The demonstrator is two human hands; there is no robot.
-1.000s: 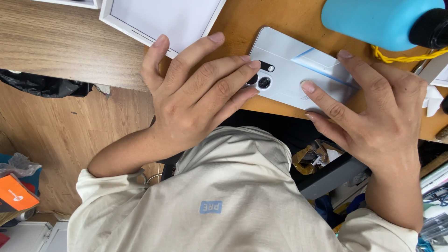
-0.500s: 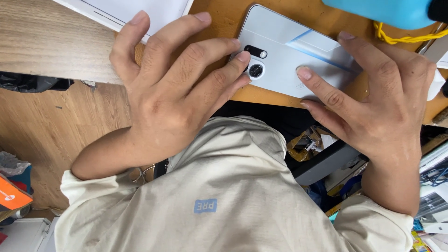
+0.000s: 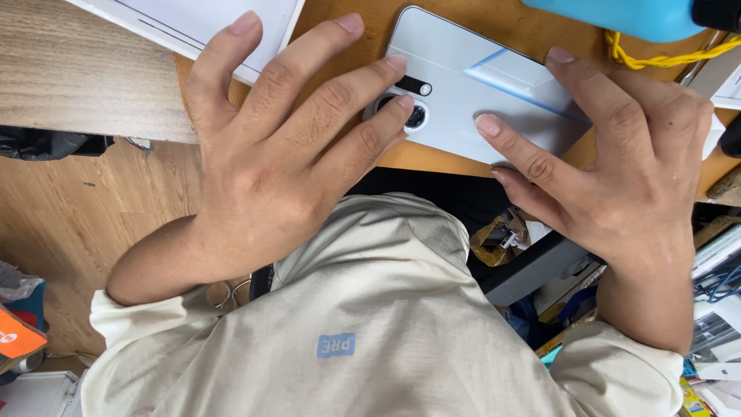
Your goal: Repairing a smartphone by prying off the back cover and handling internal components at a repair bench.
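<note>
Silver-white and flat, a rectangular smartphone lies face down on the orange-brown wooden desktop, its back with a pale blue diagonal stripe turned up and its round camera lenses at the end nearer the left hand. That left hand lies palm down with the fingers spread wide, holding nothing: the tips of two fingers rest on the phone's camera corner, while the other fingers reach up over the bare desk and the edge of a white flat rectangular box lying at the upper left. The right hand is also palm down with fingers splayed, gripping nothing; one fingertip presses on the middle of the phone's back, another touches its far edge near the stripe, and a lower finger lies along the near edge of the phone. Both hands thus bracket the phone from either end, flat on the desk close to its front edge. Just beyond the phone, at the top right, sits a bright blue rounded object with a yellow twisted cord trailing beside it. Below the hands the person's cream long-sleeved shirt fills the view, and a pale wood-patterned floor shows at the left.
</note>
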